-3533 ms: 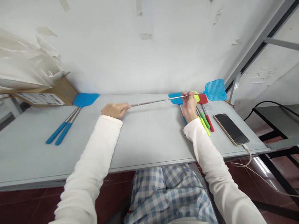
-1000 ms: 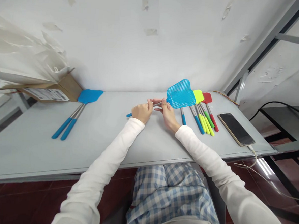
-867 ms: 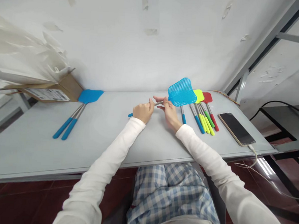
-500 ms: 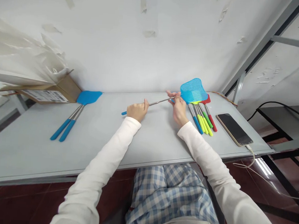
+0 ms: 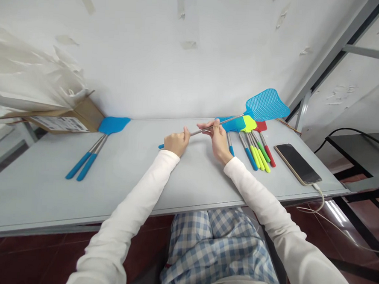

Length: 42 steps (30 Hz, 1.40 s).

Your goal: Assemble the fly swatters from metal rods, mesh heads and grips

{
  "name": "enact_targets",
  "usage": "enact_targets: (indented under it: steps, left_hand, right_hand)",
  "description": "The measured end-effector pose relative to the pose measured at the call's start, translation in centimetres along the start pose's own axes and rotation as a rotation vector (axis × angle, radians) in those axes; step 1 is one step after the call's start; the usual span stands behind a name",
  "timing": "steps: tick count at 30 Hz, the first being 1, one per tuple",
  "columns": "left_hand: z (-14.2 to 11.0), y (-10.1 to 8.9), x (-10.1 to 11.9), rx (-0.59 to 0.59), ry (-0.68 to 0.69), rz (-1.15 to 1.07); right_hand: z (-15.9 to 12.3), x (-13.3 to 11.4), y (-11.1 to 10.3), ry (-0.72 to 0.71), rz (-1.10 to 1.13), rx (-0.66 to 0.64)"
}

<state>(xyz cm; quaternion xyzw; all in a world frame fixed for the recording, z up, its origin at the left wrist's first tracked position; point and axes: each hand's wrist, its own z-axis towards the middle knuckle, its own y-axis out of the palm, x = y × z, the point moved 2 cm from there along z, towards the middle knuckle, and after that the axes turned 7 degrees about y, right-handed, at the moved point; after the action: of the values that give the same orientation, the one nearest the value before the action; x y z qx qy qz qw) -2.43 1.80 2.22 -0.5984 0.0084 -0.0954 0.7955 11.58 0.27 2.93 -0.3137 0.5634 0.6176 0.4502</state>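
Observation:
A blue fly swatter [image 5: 267,104] with a perforated head and a thin metal rod slants across my front, its head up to the right. My left hand [image 5: 176,142] is wrapped round its blue handle, whose end pokes out on the left. My right hand [image 5: 219,140] pinches the rod further along, between thumb and fingers. Beneath the rod on the right lie several more swatters: blue [image 5: 252,158], yellow [image 5: 249,123], green [image 5: 264,151] and red [image 5: 269,156]. Two blue fly swatters [image 5: 112,124] lie together at the left of the table.
On the grey table [image 5: 125,185], a phone [image 5: 297,164] with a white cable lies at the right. A cardboard box [image 5: 82,114] with plastic wrapping stands at the far left. The white wall [image 5: 167,80] rises along the back edge, and a metal frame [image 5: 331,56] slopes at the right.
The held swatter's head has moved up and right, with more rod showing beyond my right hand. My right hand has shifted slightly left. My left hand keeps its grip.

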Motion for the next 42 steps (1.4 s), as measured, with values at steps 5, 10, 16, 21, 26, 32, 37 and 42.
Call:
enact_targets:
  steps: [5,10,16,21,26,32,37,42]
  left_hand:
    - [0.3,0.0,-0.3,0.000,0.048,0.030]
    - [1.2,-0.3,-2.5,0.043,0.039,0.069]
    - [2.4,-0.5,-7.4,0.119,0.053,0.100]
    - [2.5,-1.0,-11.9,0.147,0.029,0.104]
    - [2.3,-1.2,-14.4,0.177,-0.060,0.090]
    - [1.1,-2.1,-14.4,0.166,-0.044,0.107]
    - [1.0,-2.1,-15.9,0.167,-0.112,0.147]
    - [0.9,-2.0,-17.7,0.195,-0.175,0.146]
  right_hand:
    - [0.6,-0.6,-0.9,-0.043,-0.011,0.057]
    - [1.7,-1.7,-2.6,-0.054,0.074,0.227]
    - [2.6,-3.4,-4.3,-0.053,0.147,0.364]
    - [3.4,-4.3,-6.6,-0.120,0.223,0.510]
    - [3.6,-4.3,-7.2,-0.132,0.171,0.505]
    - [3.5,-4.3,-6.2,-0.082,0.174,0.343]
    - [3.4,-5.2,-7.5,-0.041,0.286,0.354]
    - [3.2,-5.3,-10.7,-0.029,0.367,0.532]
